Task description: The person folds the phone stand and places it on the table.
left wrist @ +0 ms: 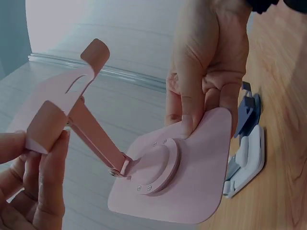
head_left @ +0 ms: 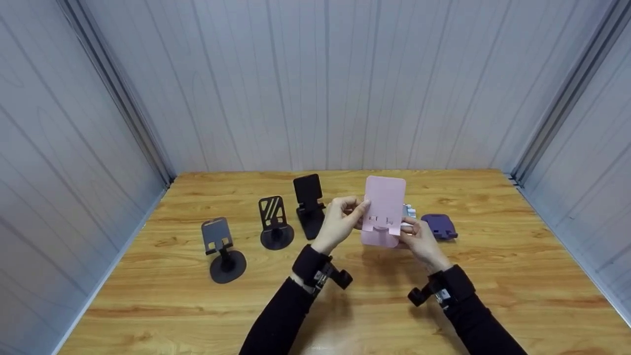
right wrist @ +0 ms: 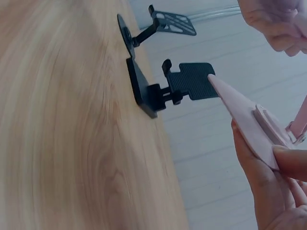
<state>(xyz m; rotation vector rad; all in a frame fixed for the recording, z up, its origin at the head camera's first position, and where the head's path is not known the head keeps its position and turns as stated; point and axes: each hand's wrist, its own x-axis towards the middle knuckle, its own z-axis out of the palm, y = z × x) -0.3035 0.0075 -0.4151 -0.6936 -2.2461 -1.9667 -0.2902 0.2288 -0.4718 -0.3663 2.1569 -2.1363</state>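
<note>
Head view: we see the pink phone stand (head_left: 383,209) held above the counter (head_left: 162,296), left hand (head_left: 340,222) pinching its cradle lip, right hand (head_left: 423,241) pinching its base; 3 dark stands (head_left: 276,223) sit left.
</note>
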